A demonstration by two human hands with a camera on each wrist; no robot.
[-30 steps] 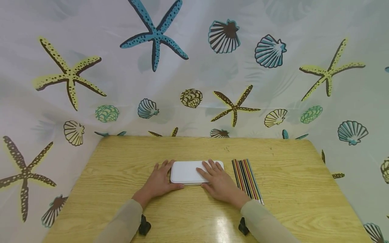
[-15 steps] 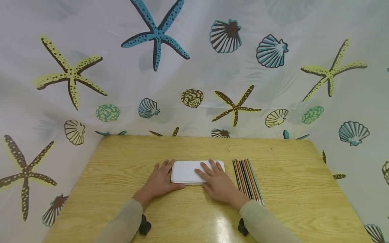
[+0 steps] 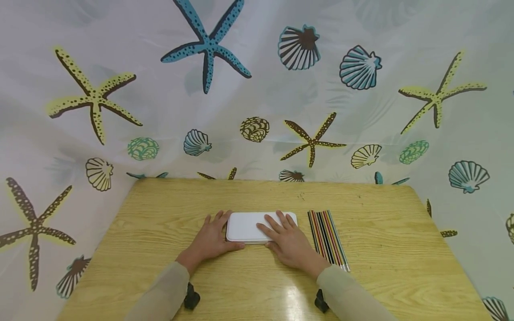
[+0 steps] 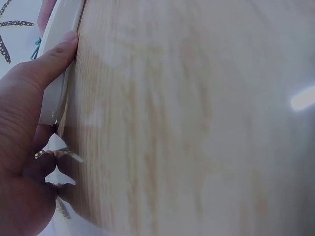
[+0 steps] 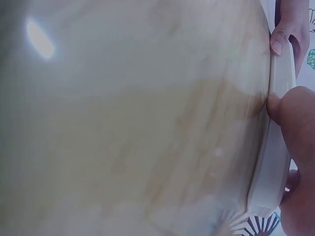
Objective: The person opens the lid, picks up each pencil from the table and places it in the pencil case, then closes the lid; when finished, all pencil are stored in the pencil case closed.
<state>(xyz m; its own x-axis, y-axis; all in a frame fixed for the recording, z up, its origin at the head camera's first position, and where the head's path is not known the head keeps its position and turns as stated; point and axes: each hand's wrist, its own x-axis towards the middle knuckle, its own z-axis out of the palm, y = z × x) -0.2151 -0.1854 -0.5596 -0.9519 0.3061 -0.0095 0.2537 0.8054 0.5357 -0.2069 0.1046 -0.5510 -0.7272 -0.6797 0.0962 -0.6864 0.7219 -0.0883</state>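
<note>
A flat white case (image 3: pixel 246 225) with rounded corners lies on the wooden table (image 3: pixel 160 200), its lid down. My left hand (image 3: pixel 209 238) holds the case's left end, thumb along the near side and fingers around the far left corner. In the left wrist view that thumb (image 4: pixel 59 54) lies against the case's side wall. On the right part of the lid rests my right hand (image 3: pixel 291 243), its fingers spread and straight. Its thumb (image 5: pixel 275 108) touches the near side of the case in the right wrist view. Part of the lid is hidden under this hand.
Several slim coloured pencils (image 3: pixel 327 236) lie side by side just right of the case, near my right wrist. A cloth (image 3: pixel 257 89) printed with starfish and shells hangs behind the table and along its sides. Dark wrist mounts (image 3: pixel 192 298) sit under both forearms.
Both hands stay on the case. The right index finger has spread slightly to the left on the lid. The head view has shifted a little; the pencils lie as before.
</note>
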